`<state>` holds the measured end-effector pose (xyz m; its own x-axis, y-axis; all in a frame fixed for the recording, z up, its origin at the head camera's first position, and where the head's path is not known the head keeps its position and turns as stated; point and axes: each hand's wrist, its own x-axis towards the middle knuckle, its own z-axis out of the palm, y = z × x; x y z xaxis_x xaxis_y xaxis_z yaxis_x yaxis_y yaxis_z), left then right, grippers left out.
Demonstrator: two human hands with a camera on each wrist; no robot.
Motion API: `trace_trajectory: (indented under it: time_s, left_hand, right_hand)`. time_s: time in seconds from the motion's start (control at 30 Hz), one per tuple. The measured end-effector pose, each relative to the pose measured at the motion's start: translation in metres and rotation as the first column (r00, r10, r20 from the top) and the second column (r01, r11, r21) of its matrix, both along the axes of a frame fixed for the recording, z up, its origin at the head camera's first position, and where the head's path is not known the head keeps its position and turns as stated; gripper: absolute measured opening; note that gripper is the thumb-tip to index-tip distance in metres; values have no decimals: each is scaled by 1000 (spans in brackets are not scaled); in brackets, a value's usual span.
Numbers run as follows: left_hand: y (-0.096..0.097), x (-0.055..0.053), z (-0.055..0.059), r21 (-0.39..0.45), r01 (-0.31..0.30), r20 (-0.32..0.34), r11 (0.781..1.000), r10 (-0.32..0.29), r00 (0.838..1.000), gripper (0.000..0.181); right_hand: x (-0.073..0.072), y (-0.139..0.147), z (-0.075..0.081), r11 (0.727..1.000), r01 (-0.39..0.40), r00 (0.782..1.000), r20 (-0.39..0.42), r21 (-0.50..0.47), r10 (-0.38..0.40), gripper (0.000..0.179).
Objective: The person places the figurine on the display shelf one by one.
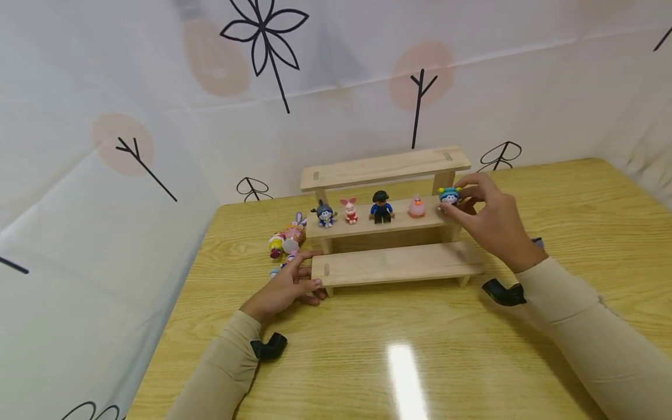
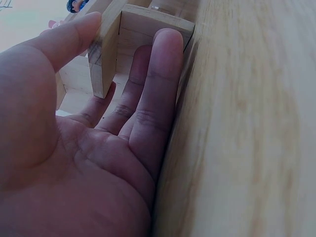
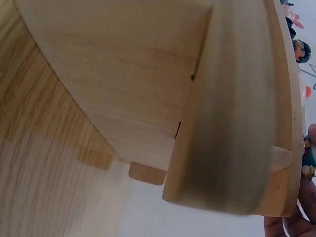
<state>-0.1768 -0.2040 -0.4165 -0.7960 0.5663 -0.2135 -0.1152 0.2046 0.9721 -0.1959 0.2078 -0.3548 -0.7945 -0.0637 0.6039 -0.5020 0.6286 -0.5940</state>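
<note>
A three-step wooden display shelf (image 1: 394,263) stands on the table. At the right end of its middle step, my right hand (image 1: 496,219) pinches a small figurine with a teal hat (image 1: 448,196) between thumb and fingers. In the right wrist view that figurine (image 3: 308,157) shows only partly at the edge. My left hand (image 1: 286,286) holds the left end of the bottom step, its thumb against the plank (image 2: 102,61) and fingers beneath. Along the middle step sit a dark-hooded figurine (image 1: 325,216), a pink piglet (image 1: 350,211), a toy man in black and blue (image 1: 381,209) and a pink bird (image 1: 417,208).
Several more toy figures (image 1: 294,233) lie in a cluster on the wooden table (image 1: 336,356), left of the shelf and behind my left hand. Behind the table hangs a white cloth (image 1: 341,116) printed with plants. The shelf's top step (image 1: 385,169) bears no figures.
</note>
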Motion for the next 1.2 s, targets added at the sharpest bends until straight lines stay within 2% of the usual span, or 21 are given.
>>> trace_trajectory:
  time_s: [0.47, 0.77, 1.2]
  left_hand:
    - [0, 0, 0, -8, 1, -9, 1000, -1, 1000, 68]
    - [0, -1, 0, -2, 1, -5, 1000, -1, 1000, 66]
    - [0, 0, 1, -1, -2, -4, 1000, 2, 1000, 65]
  right_hand:
    - [-3, -2, -7, 1000, 9, 1000, 2, 27, -9, 40]
    - [-5, -3, -10, 999, 2, 1000, -19, 44, -1, 59]
    - [-4, -2, -10, 998, -13, 1000, -19, 64, 15, 64]
